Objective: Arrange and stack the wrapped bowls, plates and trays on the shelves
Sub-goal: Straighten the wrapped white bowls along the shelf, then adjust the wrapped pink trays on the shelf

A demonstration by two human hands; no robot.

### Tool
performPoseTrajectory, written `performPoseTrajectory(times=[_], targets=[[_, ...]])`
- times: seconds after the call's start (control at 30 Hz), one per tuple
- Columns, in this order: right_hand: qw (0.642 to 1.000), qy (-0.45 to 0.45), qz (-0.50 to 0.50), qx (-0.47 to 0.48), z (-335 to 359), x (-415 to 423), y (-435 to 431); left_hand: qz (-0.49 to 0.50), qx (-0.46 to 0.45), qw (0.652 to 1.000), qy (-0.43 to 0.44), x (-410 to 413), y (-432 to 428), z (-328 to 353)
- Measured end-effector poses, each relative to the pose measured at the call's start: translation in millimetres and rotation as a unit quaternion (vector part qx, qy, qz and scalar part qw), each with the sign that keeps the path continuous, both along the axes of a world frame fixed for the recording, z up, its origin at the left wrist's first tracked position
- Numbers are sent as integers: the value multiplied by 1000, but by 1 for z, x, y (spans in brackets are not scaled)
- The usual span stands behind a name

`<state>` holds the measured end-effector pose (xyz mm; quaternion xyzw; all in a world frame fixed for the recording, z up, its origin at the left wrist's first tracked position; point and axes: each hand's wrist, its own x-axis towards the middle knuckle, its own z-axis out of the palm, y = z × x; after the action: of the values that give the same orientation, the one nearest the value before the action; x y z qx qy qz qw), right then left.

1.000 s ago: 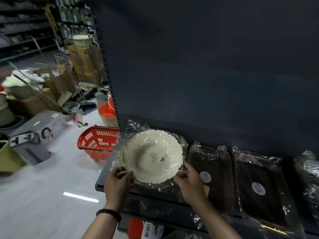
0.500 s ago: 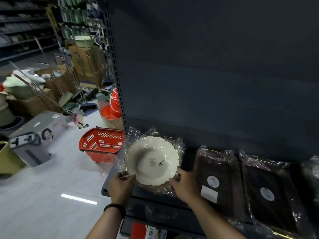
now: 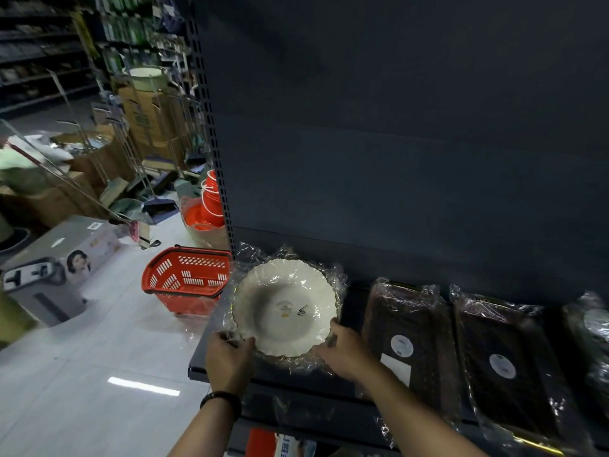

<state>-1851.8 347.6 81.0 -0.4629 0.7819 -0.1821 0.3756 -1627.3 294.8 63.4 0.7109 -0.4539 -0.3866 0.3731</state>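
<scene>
Dimly, right hand (image 3: 346, 352) perhaps hiding bowl (image 3: 285, 306) rim

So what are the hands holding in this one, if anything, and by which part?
Both grip the wrapped white bowl by its near scalloped rim: left hand at the near-left edge, right hand at the near-right, on the shelf.

1. A red plastic shopping basket (image 3: 186, 279) with slotted sides stands on the pale glossy tiled floor (image 3: 82, 384), just left of the shelf end.
2. Behind it, a stack of orange plastic buckets (image 3: 203, 212) sits beside the perforated shelf upright (image 3: 214, 127).
3. A grey printed cardboard box (image 3: 59, 258) lies further left.
4. Brown cardboard cartons (image 3: 148, 117) and long-handled mops (image 3: 66, 179) crowd the background aisle.
</scene>
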Motion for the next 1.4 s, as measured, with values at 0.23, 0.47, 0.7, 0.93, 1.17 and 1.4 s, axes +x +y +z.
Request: performPoseTrajectory(times=[0.23,0.47,0.7,0.93,1.17,1.4], targets=[[992,-93,-68,-51,19,-40,38,-149,-196,961,-126,-70,53,10],[972,-36,-198,-124,19,-105,153,-486,-290,821,-78,-159,107,18],[915,34,-379,-130,11,-190,259,-597,-264,750,-110,-232,153,-1],[893,31,-446,-44,-25,-267,317,-633,-200,728,-173,-270,166,-42],[854,-170,-490,-40,-52,-288,312,-584,-201,759,-207,-274,185,-39],[811,-265,-514,-83,-56,-279,294,-551,-243,764,-232,-274,203,-38]])
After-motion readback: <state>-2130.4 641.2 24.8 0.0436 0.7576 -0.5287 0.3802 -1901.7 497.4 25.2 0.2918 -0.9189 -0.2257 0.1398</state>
